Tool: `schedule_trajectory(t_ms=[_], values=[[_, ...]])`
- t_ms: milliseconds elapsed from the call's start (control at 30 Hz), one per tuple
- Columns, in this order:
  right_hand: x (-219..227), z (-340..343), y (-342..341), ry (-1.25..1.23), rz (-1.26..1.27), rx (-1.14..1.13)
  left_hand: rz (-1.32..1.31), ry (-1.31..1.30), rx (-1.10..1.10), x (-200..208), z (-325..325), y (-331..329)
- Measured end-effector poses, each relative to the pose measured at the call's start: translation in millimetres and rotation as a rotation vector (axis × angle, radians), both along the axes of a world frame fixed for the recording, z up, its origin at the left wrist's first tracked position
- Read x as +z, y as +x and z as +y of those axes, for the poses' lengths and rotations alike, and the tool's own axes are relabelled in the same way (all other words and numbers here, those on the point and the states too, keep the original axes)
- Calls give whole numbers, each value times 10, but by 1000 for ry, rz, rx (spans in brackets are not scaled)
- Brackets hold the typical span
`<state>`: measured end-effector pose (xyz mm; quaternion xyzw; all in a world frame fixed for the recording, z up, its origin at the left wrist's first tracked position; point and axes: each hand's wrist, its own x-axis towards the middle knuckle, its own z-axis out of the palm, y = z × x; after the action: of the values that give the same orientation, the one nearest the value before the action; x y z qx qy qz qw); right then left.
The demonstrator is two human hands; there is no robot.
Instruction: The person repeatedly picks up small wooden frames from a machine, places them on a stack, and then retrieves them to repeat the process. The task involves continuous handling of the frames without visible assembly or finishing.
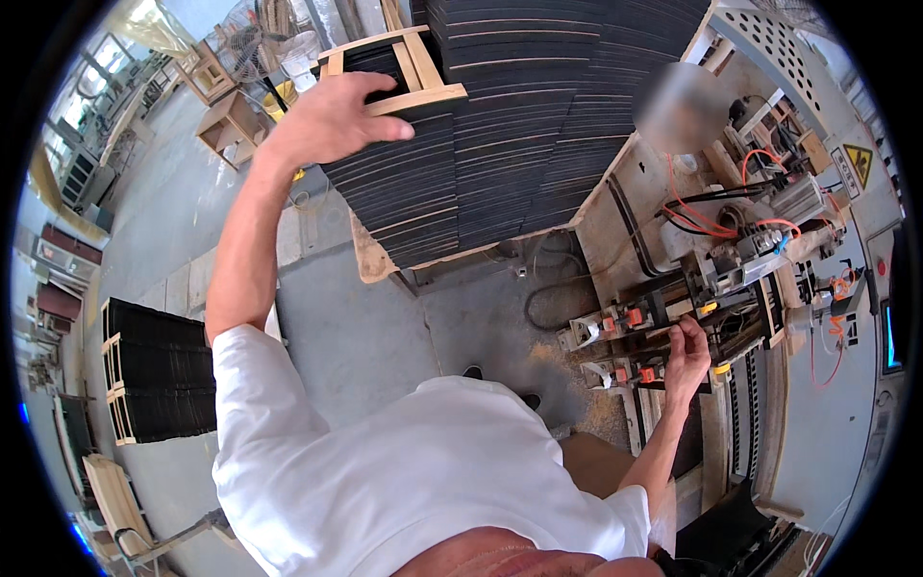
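Note:
My left hand is at the top of a tall stack of black-faced boards. Its thumb and fingers are spread apart around the end of a small light-wood frame lying on the stack, with no firm grip visible. Over on the right, my right hand is at a machine's clamp area, fingertips pinched together beside a dark strip. What lies between those fingertips is too small to tell. Orange-and-white clamps sit just left of that hand.
The woodworking machine with orange hoses fills the right side. Sawdust lies on the floor by its clamps. More black boards with wood edges stand at left. A fan and a wooden stool are behind my left arm.

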<state>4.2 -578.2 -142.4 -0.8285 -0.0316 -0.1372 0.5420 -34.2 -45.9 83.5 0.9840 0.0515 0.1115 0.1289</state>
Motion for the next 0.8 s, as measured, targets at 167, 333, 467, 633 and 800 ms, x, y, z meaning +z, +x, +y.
schedule_trajectory(t_ms=[167, 333, 467, 633, 800], values=[[-267, -266, -18, 10, 32, 11, 4, 80, -100, -89, -41, 142], [-319, -422, -154, -14, 159, -47, 69, 31, -55, -40, -81, 168], [-406, -633, -235, -24, 228, -57, 49, 93, 32, 42, -229, 30], [-530, -876, -262, -53, 259, -30, 65, 32, 143, 46, -188, -46], [-708, -961, -173, -27, 273, 61, 115, -17, 97, -62, 44, 168]])
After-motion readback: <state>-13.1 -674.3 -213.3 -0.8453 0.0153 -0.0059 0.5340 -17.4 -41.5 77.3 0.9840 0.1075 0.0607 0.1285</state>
